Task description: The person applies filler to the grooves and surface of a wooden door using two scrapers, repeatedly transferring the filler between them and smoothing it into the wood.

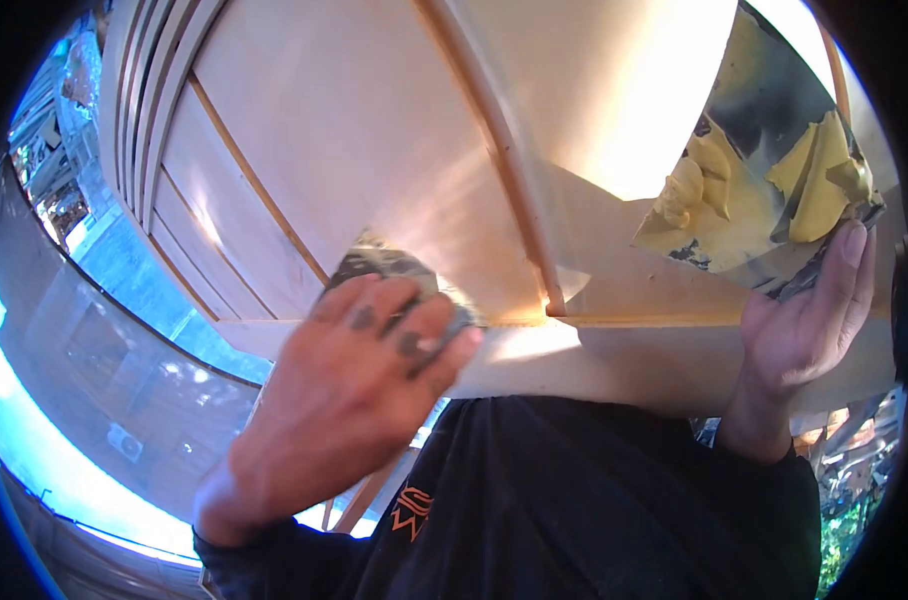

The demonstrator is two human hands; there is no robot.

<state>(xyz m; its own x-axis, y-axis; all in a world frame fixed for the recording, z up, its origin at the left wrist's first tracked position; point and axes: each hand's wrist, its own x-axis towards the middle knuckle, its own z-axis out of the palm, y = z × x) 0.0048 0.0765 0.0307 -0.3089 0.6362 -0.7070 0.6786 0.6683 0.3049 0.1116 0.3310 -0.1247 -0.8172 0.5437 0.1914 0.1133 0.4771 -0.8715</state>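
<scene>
My left hand [359, 390] is closed round a flat, smeared scraper blade [389, 262], blurred by motion. The blade's front edge lies against or just above a pale panel [324, 110]; contact is hard to tell. A brown strip [499, 150] runs down the panel to the right of this hand. My right hand [809, 310] grips the lower corner of a dark, thin plate [769, 90], thumb on top and fingers hidden beneath. Thick yellow putty [704, 190] is spread on the plate in lumps and ridges.
A pale ledge [634, 365] runs along the panel's near edge, close to my dark shirt [594, 490]. Curved slats [159, 90] stand at the panel's far left. Further left are a blue surface [134, 260] and a grey curved sheet [104, 350].
</scene>
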